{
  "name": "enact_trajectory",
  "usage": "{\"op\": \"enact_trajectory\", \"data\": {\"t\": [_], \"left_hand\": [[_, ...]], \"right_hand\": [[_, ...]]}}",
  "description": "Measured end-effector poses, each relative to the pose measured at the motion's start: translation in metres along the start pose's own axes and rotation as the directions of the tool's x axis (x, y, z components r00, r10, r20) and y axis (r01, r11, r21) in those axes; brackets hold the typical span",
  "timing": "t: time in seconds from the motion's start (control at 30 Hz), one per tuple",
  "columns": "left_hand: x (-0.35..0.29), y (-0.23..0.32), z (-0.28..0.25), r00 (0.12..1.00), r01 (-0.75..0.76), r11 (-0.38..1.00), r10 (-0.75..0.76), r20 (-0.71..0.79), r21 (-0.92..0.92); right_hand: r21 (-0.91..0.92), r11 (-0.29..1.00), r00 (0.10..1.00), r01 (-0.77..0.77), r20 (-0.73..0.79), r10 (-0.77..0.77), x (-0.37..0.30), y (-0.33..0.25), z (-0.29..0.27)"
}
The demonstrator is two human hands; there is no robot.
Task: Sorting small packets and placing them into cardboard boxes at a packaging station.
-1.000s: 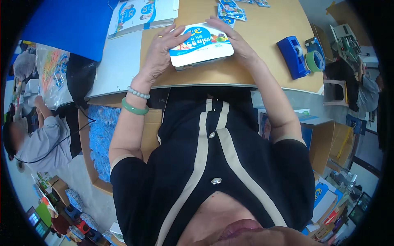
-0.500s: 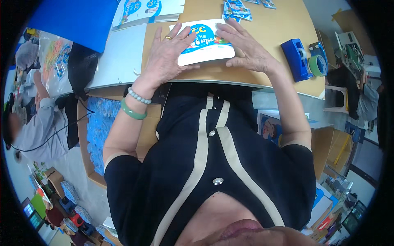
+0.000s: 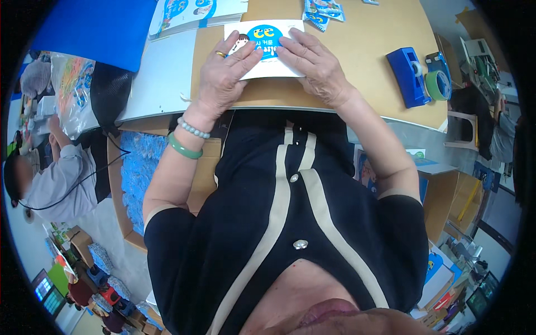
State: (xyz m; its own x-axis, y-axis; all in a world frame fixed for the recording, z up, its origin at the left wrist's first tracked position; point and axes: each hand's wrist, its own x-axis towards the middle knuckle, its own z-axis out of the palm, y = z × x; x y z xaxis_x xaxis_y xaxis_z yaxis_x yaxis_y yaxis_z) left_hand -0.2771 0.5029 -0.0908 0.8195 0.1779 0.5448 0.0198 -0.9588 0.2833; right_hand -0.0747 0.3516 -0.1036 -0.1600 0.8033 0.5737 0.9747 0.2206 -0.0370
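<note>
Package [image 3: 267, 47] is lying flat on the tan bench [image 3: 357, 61], close to its near edge and a bit left of the middle. It's a white, flat rectangular pack with a round blue patch and a cartoon figure printed on top. Its long axis is running left to right, roughly along the near edge of the bench, tilted only slightly, and its printed face is pointing up at the camera.

Both hands are pressing down on it, palms down and fingers spread flat, not curled around anything. The left hand [image 3: 223, 75] is covering the pack's left end, with a ring on one finger and a bead bracelet plus a green bangle [image 3: 183, 146] sitting on the wrist. The right hand [image 3: 312, 64] is covering the right end, its fingertips reaching in toward the blue patch, so the two sets of fingers are nearly meeting over the middle.

Just past the pack, toward the far edge, a few small blue sachets [image 3: 324, 11] are lying loose. A stack of similar printed packs [image 3: 195, 14] is sitting at the far left. Over by the right edge, a blue tape dispenser [image 3: 410, 75] is standing next to a green tape roll [image 3: 441, 84].
</note>
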Motion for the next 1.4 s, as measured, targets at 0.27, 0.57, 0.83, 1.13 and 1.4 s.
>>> {"op": "enact_trajectory", "data": {"t": [0.27, 0.57, 0.83, 1.13, 1.4], "left_hand": [[-0.007, 0.011, -0.002, 0.998, -0.056, 0.956, 0.063, -0.015, 0.286], [0.019, -0.004, -0.009, 0.986, -0.134, 0.941, 0.094, 0.139, 0.312], [0.025, -0.014, -0.013, 0.977, -0.174, 0.945, 0.132, 0.165, 0.275], [0.024, -0.012, -0.016, 0.978, -0.179, 0.949, 0.142, 0.155, 0.26], [0.03, -0.006, -0.024, 0.954, -0.092, 0.978, 0.033, 0.3, 0.185]], "right_hand": [[0.192, 0.956, 0.958, -0.222, 0.228, 0.176, 0.026, -0.018, -0.026], [-0.089, 0.986, 0.968, -0.138, 0.199, 0.154, 0.029, -0.023, -0.011], [0.262, 0.944, 0.959, -0.199, 0.249, 0.133, 0.03, 0.002, -0.021], [0.38, 0.875, 0.942, -0.3, 0.26, 0.21, 0.031, 0.001, -0.022], [0.381, 0.879, 0.948, -0.287, 0.248, 0.201, 0.028, 0.002, -0.018]]}}
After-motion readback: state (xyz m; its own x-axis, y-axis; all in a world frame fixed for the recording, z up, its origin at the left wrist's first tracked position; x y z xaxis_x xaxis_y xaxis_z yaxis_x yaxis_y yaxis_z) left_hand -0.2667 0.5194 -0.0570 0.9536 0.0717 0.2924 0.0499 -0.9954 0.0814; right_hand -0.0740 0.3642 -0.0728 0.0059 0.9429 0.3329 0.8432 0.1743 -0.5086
